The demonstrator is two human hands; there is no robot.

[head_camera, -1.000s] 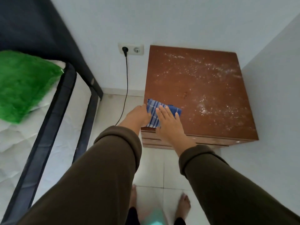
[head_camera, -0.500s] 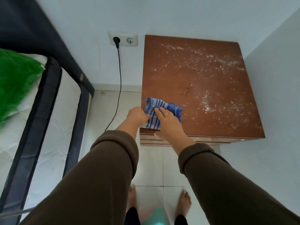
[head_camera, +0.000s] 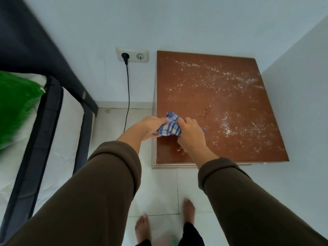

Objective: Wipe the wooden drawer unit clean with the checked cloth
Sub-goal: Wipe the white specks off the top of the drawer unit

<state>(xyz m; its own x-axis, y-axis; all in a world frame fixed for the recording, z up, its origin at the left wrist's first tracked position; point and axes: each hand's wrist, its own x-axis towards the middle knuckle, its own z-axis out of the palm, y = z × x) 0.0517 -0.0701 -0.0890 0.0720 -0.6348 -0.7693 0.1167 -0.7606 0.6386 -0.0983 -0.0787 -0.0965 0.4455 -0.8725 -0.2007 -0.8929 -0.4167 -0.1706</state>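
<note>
Between both hands: checked cloth (head_camera: 170,127), bunched. Left hand (head_camera: 150,127) and right hand (head_camera: 190,132) both grasp it over the drawer unit (head_camera: 230,132); white dust beyond the right hand.

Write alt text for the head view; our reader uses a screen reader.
Both hands, left hand and right hand, grip a bunched checked cloth at the left edge of a wooden drawer unit whose top is speckled with white dust.

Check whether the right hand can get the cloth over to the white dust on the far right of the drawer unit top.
Probably yes. The right hand grips the cloth near the top's left front, and the bare wood between it and the white dust holds nothing in the way. The far back corner may need a lean forward.
</note>
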